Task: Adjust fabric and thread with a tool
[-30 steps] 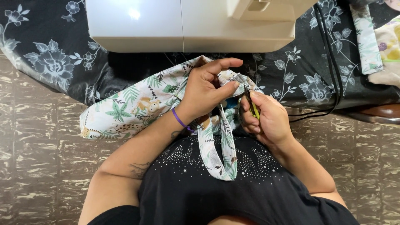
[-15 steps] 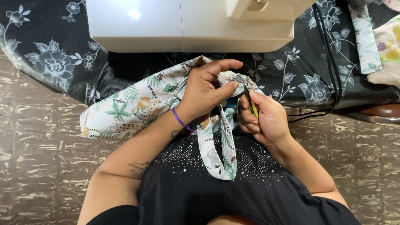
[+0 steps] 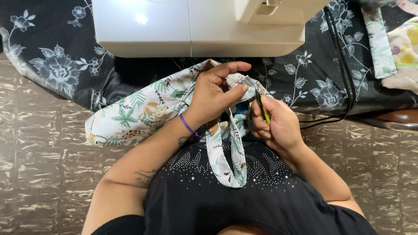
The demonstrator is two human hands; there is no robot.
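Head view: yellow-handled snips [image 3: 262, 109] in right hand [image 3: 275, 126], long axis toward machine [image 3: 204, 26].

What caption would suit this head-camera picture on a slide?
Left hand pinches leaf-print fabric while right hand works small yellow-handled snips before a white sewing machine.

White sewing machine [image 3: 196, 26]; black cable [image 3: 339, 65]

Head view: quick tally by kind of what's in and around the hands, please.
Hands: 2, left hand and right hand
Leaf-print fabric piece with hanging strap: 1
Yellow-handled small snips: 1
White sewing machine: 1
Black cables: 2
Purple wristband: 1
Total: 8
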